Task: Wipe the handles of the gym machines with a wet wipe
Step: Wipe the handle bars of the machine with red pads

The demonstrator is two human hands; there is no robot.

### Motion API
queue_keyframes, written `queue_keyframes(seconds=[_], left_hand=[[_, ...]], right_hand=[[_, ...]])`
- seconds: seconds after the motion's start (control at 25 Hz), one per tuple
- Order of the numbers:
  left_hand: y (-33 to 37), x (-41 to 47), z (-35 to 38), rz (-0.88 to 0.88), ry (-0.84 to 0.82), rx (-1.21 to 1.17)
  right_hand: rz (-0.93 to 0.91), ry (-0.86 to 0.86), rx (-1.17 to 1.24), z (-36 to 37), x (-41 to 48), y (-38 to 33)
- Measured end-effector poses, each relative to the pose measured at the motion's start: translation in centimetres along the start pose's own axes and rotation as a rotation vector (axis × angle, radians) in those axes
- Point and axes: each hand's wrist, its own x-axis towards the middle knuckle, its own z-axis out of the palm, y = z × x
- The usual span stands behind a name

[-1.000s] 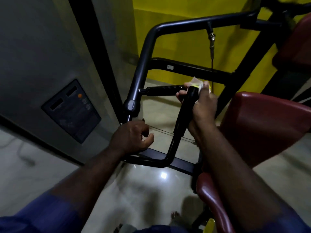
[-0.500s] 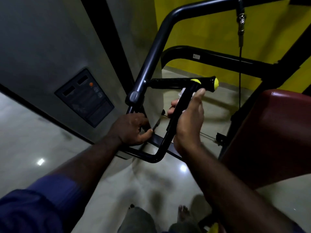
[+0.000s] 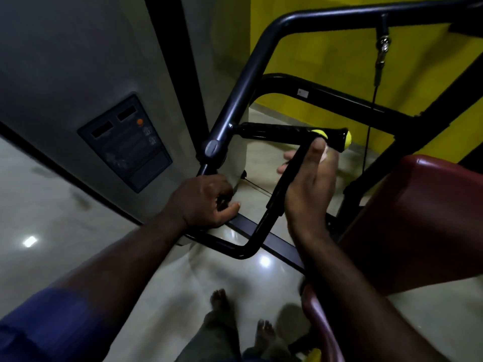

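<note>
Standing off to the side here. Far left there's a grey wall panel (image 3: 125, 142) with a little orange dot on it, and a blue sleeve (image 3: 39, 322) coming in at the bottom corner. The person's left grip (image 3: 201, 202) has its fingers curled right round the frame tube (image 3: 243, 84), low down just under the round pivot, with the thumb poking out to the side. From that tube a horizontal handle (image 3: 274, 131) sticks out to the right, black with a yellow end cap (image 3: 348, 138). Crossing just below it is the upright handle (image 3: 289, 176), also black with a yellow top, slanting down into the bent bottom of the loop. The right grip (image 3: 311, 186) is wrapped loosely round that upright handle near its upper end, palm on the near side and fingertips (image 3: 287, 155) showing past the far side. A pale scrap peeks out at the top of that hand, which I take for the wet wipe (image 3: 325, 154), pressed between hand and handle. Most of it is hidden, so can't say more. Down on the shiny floor (image 3: 78, 231) you can see bare feet (image 3: 219, 301). Further right a thin cable (image 3: 383, 48) hangs on a metal clip in front of the yellow wall (image 3: 326, 56), and a dark red seat pad (image 3: 418, 218) fills the right edge.
</note>
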Motion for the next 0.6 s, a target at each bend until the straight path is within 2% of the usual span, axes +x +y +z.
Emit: queue_keyframes(seconds=[0.08,0.16,0.24,0.44,0.6], left_hand=[[0.0,-0.5,-0.2,0.014,0.007,-0.042],[0.1,-0.6,-0.4,0.023,0.008,-0.098],[0.0,-0.7,-0.6,0.031,0.003,-0.127],[0.0,-1.0,-0.5,0.070,0.004,-0.024],[0.4,-1.1,-1.0,0.052,-0.003,-0.038]], right_hand=[[-0.236,0.068,-0.187,0.1,1.8,-0.5],[-0.455,0.019,-0.421,-0.3,2.3,-0.1],[-0.660,-0.119,-0.628,-1.1,0.8,1.0],[-1.173,-0.504,-1.019,-4.0,-6.6,6.1],[-1.460,-0.677,-1.032,-3.7,-4.4,4.1]])
